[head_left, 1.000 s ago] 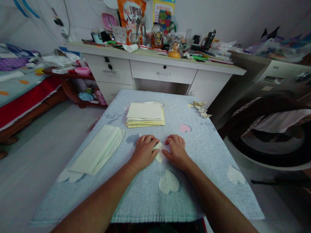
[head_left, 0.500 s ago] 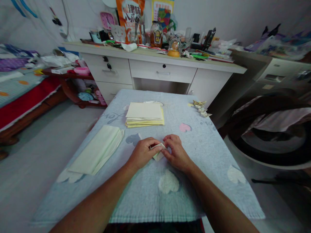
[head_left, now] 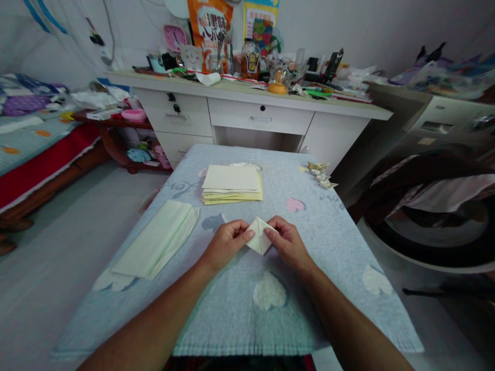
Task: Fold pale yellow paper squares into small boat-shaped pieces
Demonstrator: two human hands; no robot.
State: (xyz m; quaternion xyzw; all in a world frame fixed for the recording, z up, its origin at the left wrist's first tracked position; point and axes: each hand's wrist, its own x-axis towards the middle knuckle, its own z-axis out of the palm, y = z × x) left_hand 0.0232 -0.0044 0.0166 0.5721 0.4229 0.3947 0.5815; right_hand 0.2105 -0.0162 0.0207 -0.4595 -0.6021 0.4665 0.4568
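A small piece of folded paper, pale and diamond-shaped with crease lines meeting at its middle, is held between my two hands. My left hand pinches its left corner, thumb on top and fingers curled beneath. On the opposite corner, my right hand grips in the same way. Beyond them lies a stack of cream and yellow paper sheets. To the left rests a pile of long folded pale-green paper. Several small folded paper figures, one of them patterned, sit at the far right of the table.
A blue cloth with heart prints covers the table. Behind it stands a white desk crowded with a jar, bags and a pink clock. A washing machine is at the right, a bed at the left.
The folded paper has been opened out into a flat diamond facing up. My hands have moved slightly apart to its two side corners. The camera view has shifted a little.
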